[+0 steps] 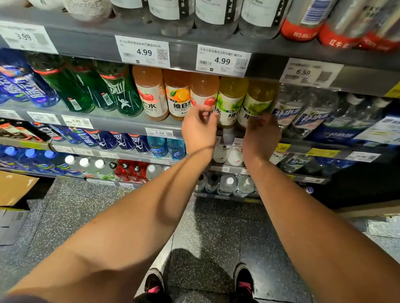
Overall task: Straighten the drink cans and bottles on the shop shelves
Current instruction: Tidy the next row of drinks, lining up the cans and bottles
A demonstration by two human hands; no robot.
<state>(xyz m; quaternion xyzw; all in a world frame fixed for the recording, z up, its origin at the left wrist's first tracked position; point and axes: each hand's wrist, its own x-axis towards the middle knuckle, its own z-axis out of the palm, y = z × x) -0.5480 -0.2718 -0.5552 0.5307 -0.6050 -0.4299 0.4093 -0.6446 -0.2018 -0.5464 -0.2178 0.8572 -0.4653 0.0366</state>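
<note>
Your left hand (pixel 200 126) hangs with fingers loosely curled and holding nothing just in front of the red-fruit bottle (pixel 203 95), while your right hand (pixel 262 133) reaches the yellow-green bottle (pixel 258 103), though motion blur hides whether its fingers grip it or only touch. By my reading you are midway: the juice row on the middle shelf (pixel 123 121) stands close with labels mostly forward, but the green bottles (pixel 116 88) and blue bottles (pixel 16 82) to the left look tilted and the rows below seem untouched. The bottles are smooth clear plastic cylinders with glossy wrap labels, likely slippery, on a grey metal ledge with paper price tags.
</note>
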